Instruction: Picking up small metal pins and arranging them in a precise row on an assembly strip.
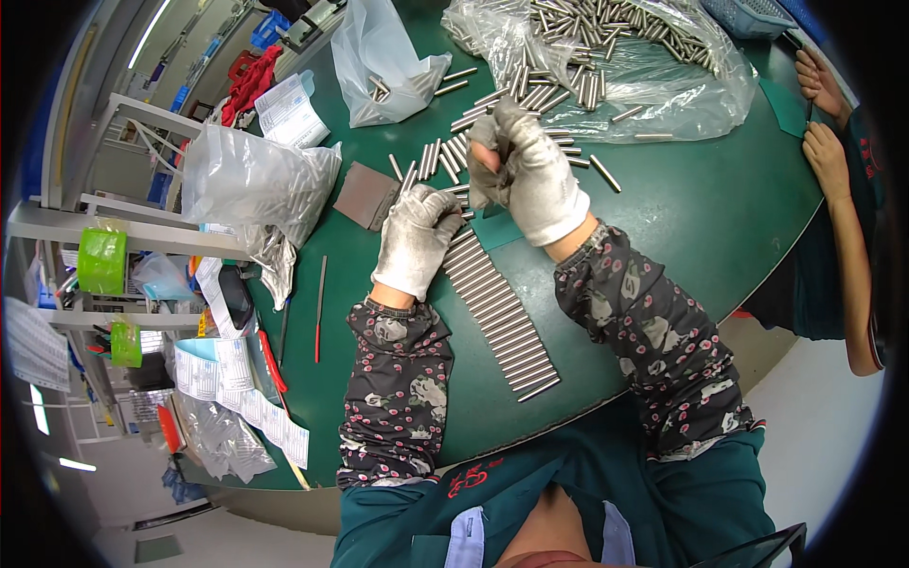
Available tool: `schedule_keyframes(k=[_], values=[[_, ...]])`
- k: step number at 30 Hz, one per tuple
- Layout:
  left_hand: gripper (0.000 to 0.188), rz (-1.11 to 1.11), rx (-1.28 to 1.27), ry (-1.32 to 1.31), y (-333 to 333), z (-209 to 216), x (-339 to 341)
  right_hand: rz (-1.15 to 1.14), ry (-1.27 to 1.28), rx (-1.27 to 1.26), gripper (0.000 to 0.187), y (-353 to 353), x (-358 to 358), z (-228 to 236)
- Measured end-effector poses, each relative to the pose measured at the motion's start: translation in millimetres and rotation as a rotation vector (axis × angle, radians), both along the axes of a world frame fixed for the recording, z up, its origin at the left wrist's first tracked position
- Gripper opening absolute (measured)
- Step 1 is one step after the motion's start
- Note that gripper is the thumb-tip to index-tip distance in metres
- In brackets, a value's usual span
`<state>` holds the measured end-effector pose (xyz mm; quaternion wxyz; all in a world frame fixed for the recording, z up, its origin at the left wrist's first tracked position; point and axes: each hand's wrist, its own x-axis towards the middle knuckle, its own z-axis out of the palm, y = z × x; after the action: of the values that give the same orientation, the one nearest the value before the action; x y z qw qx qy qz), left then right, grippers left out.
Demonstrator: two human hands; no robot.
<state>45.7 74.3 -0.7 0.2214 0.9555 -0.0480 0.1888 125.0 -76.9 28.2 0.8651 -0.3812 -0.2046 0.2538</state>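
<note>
Across the middle of the head view, from centre toward five o'clock, a row of metal pins [502, 315] lies side by side on your green worktop [720, 204]: about twenty, packed too tightly for an exact count. Both your gloved hands are in view. Your left hand [415, 241], at eleven o'clock, bends down at the row's upper end, fingers among the pins; I cannot tell whether they grip one. Your right hand [535, 175], at one o'clock, has its fingers curled inward, with a bit of bare skin showing; whether they pinch anything, I cannot tell.

Toward twelve o'clock, more pins lie scattered around your hands, too overlapped to count; one single pin [604, 173] lies apart at two o'clock. One grey block [366, 196] sits just beside your left hand, between ten and eleven.

At one o'clock, a large clear bag [701, 99] is spread under a heap of pins beyond counting. Near half past eleven, a translucent bag [374, 43] holds a few, with two more pins at its three o'clock side. At ten, a whitish bag [251, 170] shows slender shapes dimly. You have two red-handled tools, one at nine [320, 308], one at eight [272, 364]. Another person's two hands [824, 85] are at two o'clock.
</note>
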Motion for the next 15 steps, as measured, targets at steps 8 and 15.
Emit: schedule_keyframes(k=[8,15], values=[[0.014,0.007,-0.054,0.037,0.8,-0.3,-0.4,-0.16,-0.071,0.104,0.029,2.4,-1.3,-13.8],[0.014,0.019,-0.047,0.039,1.6,-1.7,0.2,-0.15,0.026,0.078,0.029,3.4,-5.3,-12.8]])
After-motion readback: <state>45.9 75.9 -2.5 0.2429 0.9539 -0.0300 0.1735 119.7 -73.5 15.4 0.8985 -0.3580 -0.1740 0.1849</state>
